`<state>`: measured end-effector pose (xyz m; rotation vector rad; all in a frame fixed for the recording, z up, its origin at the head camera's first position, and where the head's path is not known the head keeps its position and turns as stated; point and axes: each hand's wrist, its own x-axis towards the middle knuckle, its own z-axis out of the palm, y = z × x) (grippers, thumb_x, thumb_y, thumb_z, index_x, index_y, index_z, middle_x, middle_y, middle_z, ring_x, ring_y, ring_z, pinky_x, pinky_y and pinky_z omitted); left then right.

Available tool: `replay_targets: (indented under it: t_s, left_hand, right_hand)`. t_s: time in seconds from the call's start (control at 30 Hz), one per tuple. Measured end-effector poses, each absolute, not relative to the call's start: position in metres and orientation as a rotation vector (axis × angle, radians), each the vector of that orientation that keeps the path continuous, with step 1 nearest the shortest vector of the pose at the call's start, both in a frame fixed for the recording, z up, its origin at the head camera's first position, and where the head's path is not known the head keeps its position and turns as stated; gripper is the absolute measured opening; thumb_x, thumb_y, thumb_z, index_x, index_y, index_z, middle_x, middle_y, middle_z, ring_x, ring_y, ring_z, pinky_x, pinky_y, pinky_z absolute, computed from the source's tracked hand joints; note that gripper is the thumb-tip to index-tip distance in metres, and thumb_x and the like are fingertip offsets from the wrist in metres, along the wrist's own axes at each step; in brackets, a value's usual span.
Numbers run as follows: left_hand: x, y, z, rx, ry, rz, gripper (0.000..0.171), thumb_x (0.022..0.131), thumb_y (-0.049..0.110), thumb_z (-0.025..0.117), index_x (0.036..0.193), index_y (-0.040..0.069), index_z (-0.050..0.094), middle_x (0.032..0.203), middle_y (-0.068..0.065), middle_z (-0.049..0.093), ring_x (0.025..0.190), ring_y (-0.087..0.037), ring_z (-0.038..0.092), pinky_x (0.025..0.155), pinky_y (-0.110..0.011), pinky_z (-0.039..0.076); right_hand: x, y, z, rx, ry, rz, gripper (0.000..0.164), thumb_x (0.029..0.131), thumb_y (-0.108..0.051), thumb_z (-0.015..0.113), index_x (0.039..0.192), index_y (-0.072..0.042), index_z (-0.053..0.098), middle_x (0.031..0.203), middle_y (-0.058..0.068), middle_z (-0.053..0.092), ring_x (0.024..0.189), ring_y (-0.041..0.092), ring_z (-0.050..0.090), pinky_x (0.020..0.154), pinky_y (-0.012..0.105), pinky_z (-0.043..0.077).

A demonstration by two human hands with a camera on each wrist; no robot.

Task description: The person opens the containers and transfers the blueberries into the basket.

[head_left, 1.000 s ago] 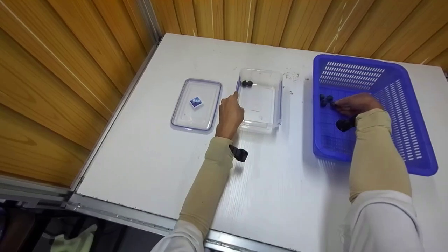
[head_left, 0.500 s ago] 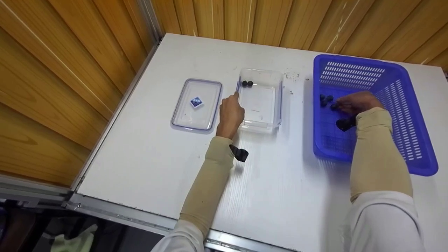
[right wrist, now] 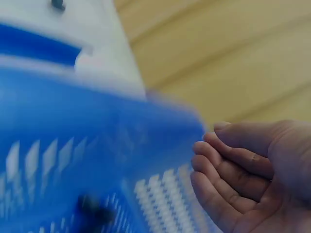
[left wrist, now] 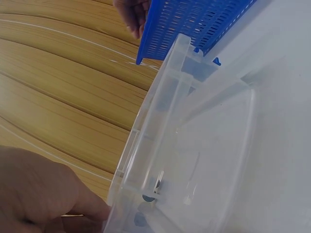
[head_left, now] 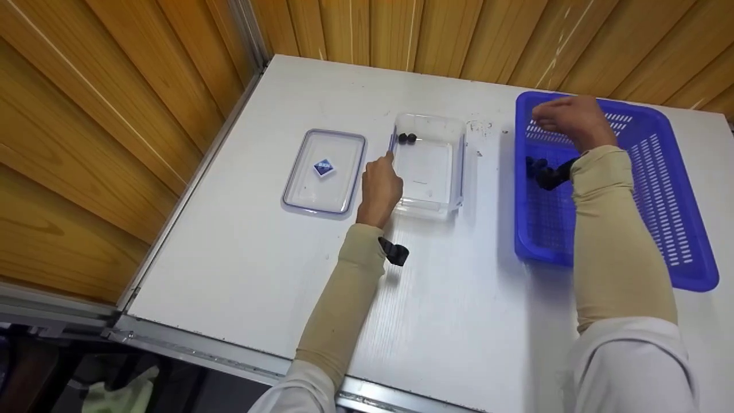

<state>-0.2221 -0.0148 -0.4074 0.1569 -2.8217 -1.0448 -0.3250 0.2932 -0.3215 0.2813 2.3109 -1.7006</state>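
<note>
At its left rim, a clear plastic food container (head_left: 424, 178) is pinched by my left hand (head_left: 381, 186); the left wrist view shows my thumb and fingers on the wall. Two small dark round balls (head_left: 407, 138) lie in its far left corner. My right hand (head_left: 573, 120) is raised over the far side of a blue plastic basket (head_left: 613, 106). Its fingers are loosely curled in the right wrist view, palm showing, and I see nothing held. Several more dark balls (head_left: 533, 165) lie in the basket, partly hidden by the black wrist camera.
The container's clear lid (head_left: 324, 192) lies flat at the left, with a blue-and-white label on it. Wooden panels (head_left: 447, 34) stand behind and left of the white table (head_left: 246, 269). A metal edge (head_left: 200, 353) runs along its front.
My right hand has risen away from the dark balls in the basket toward its far rim. The left hand keeps its place at the container, and the two balls inside have stayed put.
</note>
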Motion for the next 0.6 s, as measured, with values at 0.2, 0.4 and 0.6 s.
replay_targets:
  t_s: [0.2, 0.4, 0.6]
  left_hand:
    - [-0.223, -0.011, -0.409, 0.147, -2.833, -1.029, 0.043, 0.085, -0.004, 0.049, 0.128, 0.002, 0.053, 0.111, -0.018, 0.064, 0.094, -0.031, 0.064, 0.075, -0.037, 0.052]
    - [-0.223, -0.011, -0.408, 0.139, -2.830, -1.017, 0.042, 0.085, -0.004, 0.049, 0.127, 0.002, 0.054, 0.109, -0.018, 0.064, 0.095, -0.032, 0.063, 0.077, -0.038, 0.051]
    - [-0.224, -0.012, -0.409, 0.161, -2.824, -1.018, 0.043, 0.085, -0.004, 0.049, 0.127, 0.002, 0.054, 0.110, -0.018, 0.064, 0.094, -0.032, 0.064, 0.076, -0.039, 0.052]
  right_hand:
    - [-0.328, 0.248, -0.301, 0.270, 2.496, -1.417, 0.049, 0.083, -0.035, 0.066, 0.126, -0.012, 0.057, 0.117, 0.004, 0.060, 0.110, 0.019, 0.054, 0.100, 0.032, 0.038]
    - [-0.328, 0.207, -0.304, 0.184, 2.596, -1.270, 0.043, 0.088, -0.036, 0.059, 0.125, -0.015, 0.059, 0.124, 0.007, 0.054, 0.114, 0.022, 0.049, 0.103, 0.037, 0.035]
    - [-0.331, 0.174, -0.321, 0.092, 2.641, -1.205, 0.038, 0.090, -0.030, 0.058, 0.122, -0.010, 0.061, 0.115, 0.007, 0.058, 0.103, 0.018, 0.052, 0.093, 0.034, 0.042]
